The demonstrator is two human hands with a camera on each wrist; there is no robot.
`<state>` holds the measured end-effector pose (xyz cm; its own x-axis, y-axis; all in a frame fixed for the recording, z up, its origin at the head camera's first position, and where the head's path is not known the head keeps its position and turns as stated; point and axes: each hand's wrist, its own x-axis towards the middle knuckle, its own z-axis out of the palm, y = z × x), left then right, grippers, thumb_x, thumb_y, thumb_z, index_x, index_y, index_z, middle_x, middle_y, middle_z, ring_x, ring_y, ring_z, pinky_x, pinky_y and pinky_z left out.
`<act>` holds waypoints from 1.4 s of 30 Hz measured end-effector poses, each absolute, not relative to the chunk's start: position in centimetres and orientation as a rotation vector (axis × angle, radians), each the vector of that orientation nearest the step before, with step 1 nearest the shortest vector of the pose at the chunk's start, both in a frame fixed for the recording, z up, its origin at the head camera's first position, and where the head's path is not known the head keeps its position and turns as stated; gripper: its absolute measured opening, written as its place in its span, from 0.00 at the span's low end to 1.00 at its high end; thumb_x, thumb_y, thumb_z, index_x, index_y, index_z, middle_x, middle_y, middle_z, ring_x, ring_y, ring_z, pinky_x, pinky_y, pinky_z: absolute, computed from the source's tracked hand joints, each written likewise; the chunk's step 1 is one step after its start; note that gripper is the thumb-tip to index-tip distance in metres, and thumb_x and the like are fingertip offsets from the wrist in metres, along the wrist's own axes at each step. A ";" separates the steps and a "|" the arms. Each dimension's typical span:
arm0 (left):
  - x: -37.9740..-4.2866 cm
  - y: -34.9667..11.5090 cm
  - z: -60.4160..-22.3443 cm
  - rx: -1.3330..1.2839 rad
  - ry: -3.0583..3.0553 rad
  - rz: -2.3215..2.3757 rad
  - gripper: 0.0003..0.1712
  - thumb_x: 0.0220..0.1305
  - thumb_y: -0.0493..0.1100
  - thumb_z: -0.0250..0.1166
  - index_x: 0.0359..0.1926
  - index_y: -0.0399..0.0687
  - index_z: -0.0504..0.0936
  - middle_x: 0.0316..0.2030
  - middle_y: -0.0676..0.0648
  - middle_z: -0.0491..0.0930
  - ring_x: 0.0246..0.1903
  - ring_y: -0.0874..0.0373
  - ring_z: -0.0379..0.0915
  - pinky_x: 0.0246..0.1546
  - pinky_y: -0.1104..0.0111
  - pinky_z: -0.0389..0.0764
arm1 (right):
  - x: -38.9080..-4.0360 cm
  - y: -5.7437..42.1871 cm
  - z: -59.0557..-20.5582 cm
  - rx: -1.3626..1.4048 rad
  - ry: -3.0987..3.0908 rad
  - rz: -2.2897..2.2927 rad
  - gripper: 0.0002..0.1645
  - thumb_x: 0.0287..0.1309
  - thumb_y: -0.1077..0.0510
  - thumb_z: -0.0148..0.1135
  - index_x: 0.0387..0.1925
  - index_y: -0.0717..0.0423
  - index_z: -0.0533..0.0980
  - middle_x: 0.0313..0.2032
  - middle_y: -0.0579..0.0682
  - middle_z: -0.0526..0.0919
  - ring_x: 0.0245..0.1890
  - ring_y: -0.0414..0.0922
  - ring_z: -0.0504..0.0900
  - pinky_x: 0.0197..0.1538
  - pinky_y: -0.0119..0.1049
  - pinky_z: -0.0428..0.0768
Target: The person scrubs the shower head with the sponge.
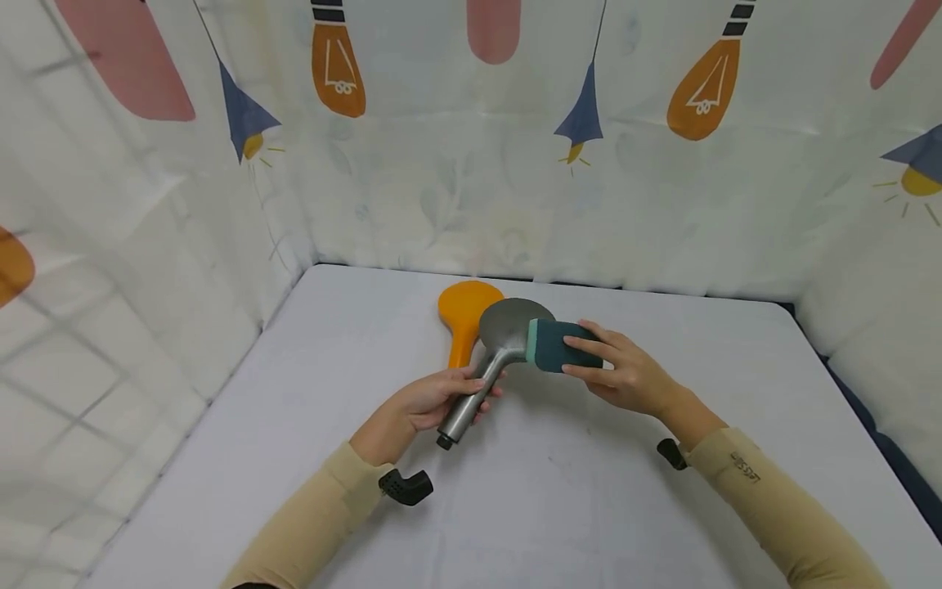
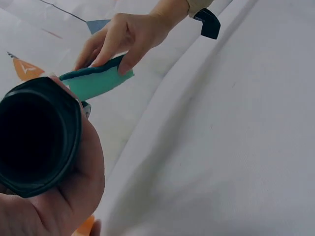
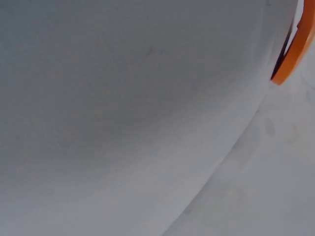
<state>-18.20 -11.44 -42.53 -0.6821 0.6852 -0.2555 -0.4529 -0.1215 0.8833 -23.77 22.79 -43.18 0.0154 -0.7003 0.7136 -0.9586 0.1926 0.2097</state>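
Observation:
My left hand (image 1: 445,397) grips the handle of a grey metallic shower head (image 1: 508,327), its round head pointing away and its black threaded end toward me. In the left wrist view that hollow black end (image 2: 37,137) fills the left side. My right hand (image 1: 625,368) holds a sponge (image 1: 562,345), dark teal on one side and mint green on the other, between thumb and fingers. The sponge's mint side faces the shower head at its neck; whether they touch I cannot tell. Behind lies an orange paddle-shaped thing (image 1: 467,307) with a round head, its lower handle partly hidden.
A white-covered table (image 1: 589,491) spreads beneath both hands. Fabric walls (image 1: 456,188) printed with lamps and bulbs stand at its back and sides. A black wrist device (image 1: 407,487) sits at the left sleeve, another (image 1: 672,454) at the right.

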 end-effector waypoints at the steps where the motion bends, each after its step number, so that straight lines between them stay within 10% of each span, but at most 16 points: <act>1: -18.2 -11.6 -42.6 0.273 1.379 1.887 0.27 0.82 0.38 0.46 0.74 0.28 0.56 0.49 0.47 0.79 0.38 0.60 0.75 0.42 0.71 0.79 | -23.8 22.9 -43.3 1.554 -1.747 0.463 0.17 0.76 0.57 0.51 0.51 0.53 0.86 0.56 0.66 0.82 0.55 0.73 0.78 0.43 0.58 0.83; 13: -18.7 -9.8 -42.8 0.296 1.377 1.893 0.27 0.81 0.37 0.46 0.73 0.26 0.54 0.47 0.50 0.79 0.39 0.60 0.77 0.43 0.70 0.80 | -23.4 20.5 -42.0 1.547 -1.939 0.610 0.17 0.73 0.56 0.57 0.56 0.52 0.85 0.61 0.61 0.80 0.63 0.68 0.74 0.54 0.59 0.81; 20: -18.6 -8.9 -42.7 0.282 1.423 1.867 0.28 0.79 0.35 0.47 0.73 0.24 0.56 0.46 0.49 0.80 0.38 0.60 0.76 0.41 0.71 0.79 | -23.7 20.6 -41.7 1.222 -2.127 0.770 0.28 0.46 0.77 0.73 0.52 0.61 0.85 0.58 0.66 0.80 0.60 0.69 0.75 0.53 0.61 0.79; 30: -18.6 -7.8 -43.2 0.367 1.553 1.813 0.28 0.78 0.33 0.49 0.75 0.32 0.57 0.48 0.44 0.79 0.37 0.60 0.78 0.41 0.70 0.79 | -20.7 16.5 -41.7 1.470 -2.052 0.539 0.37 0.38 0.70 0.82 0.55 0.53 0.85 0.60 0.60 0.80 0.62 0.69 0.74 0.51 0.63 0.80; 42: -18.8 -8.9 -41.9 0.390 1.758 1.703 0.27 0.78 0.34 0.53 0.73 0.30 0.62 0.53 0.31 0.80 0.36 0.59 0.76 0.37 0.71 0.75 | -24.2 19.2 -42.0 0.879 -2.194 0.914 0.30 0.53 0.74 0.73 0.59 0.64 0.81 0.62 0.64 0.77 0.64 0.64 0.74 0.57 0.61 0.77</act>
<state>-18.78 -8.90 -41.94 -0.7437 0.6227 -0.2431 -0.2232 0.1115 0.9684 -24.16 19.23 -41.99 -0.6020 -0.3413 0.7219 -0.7527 0.5442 -0.3705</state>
